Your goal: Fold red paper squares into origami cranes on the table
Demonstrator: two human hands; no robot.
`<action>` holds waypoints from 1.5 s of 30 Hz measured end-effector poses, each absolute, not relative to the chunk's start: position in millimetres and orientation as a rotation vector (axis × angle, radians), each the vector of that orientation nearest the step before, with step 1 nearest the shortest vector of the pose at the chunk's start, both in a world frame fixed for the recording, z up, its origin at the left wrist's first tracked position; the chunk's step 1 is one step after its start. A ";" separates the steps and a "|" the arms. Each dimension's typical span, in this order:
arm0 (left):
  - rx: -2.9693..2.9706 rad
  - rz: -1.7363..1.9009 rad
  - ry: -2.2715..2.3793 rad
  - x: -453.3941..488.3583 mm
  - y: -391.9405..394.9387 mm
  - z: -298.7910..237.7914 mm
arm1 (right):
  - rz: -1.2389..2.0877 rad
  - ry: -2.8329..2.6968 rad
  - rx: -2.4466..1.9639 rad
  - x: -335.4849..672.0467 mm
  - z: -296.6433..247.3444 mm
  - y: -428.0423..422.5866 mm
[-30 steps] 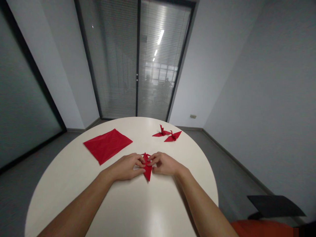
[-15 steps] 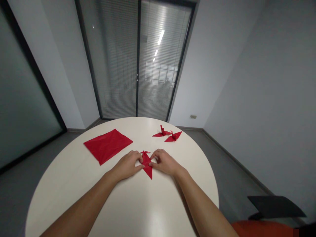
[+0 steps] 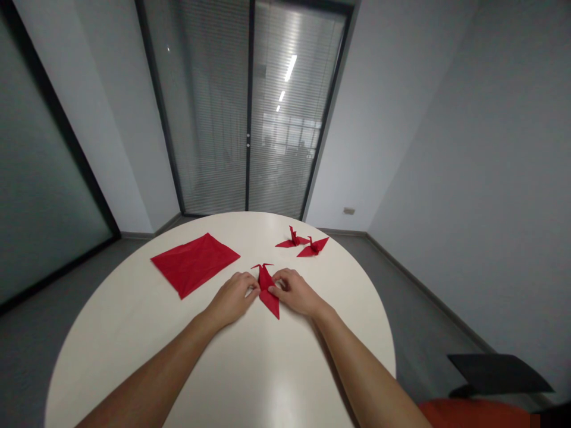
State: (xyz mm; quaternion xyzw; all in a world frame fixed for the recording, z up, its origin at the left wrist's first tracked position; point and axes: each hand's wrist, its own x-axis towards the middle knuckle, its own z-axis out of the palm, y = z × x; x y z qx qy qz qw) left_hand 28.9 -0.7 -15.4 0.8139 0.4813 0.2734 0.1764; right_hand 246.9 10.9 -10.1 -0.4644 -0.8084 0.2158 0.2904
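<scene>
Since the earlier frame, the slim figure of folded red paper (image 3: 265, 280) shifts slightly toward the far side, and its near tip swings a little right. At the near right, we see part of a black and orange-red chair (image 3: 499, 373) beyond the edge of the round, smooth white table (image 3: 232, 380). The figure is around the middle of the tabletop, between our hands, with two thin tips spreading apart at its far end. Our bare left hand (image 3: 232, 297) has its thumb and fingers close together at the figure's left edge; we cannot tell whether they pinch it. Our bare right hand (image 3: 297, 291) holds the right edge in a narrow grip, thumb on top. Farther left lies a flat red paper sheet (image 3: 196, 264). Two small folded red paper cranes (image 3: 293, 239) (image 3: 313, 247) stand close together at the far right.
</scene>
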 end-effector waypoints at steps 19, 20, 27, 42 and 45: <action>2.161 0.891 1.474 28.5 3.1 -20.3 | 0.946 -1.940 -1.017 254.4 -12.5 17.5; 2.122 0.907 1.458 29.5 2.8 -19.8 | 0.947 -1.914 -1.006 253.8 -9.1 16.1; 1.753 1.080 1.273 36.7 0.6 -14.8 | 0.925 -1.844 -0.994 250.6 -2.1 13.6; 1.860 1.134 1.142 40.3 0.9 -12.3 | 1.099 -1.828 -1.017 251.4 -5.3 16.6; 1.837 1.145 1.156 41.1 1.6 -12.6 | 1.112 -1.829 -0.988 251.2 -7.0 17.6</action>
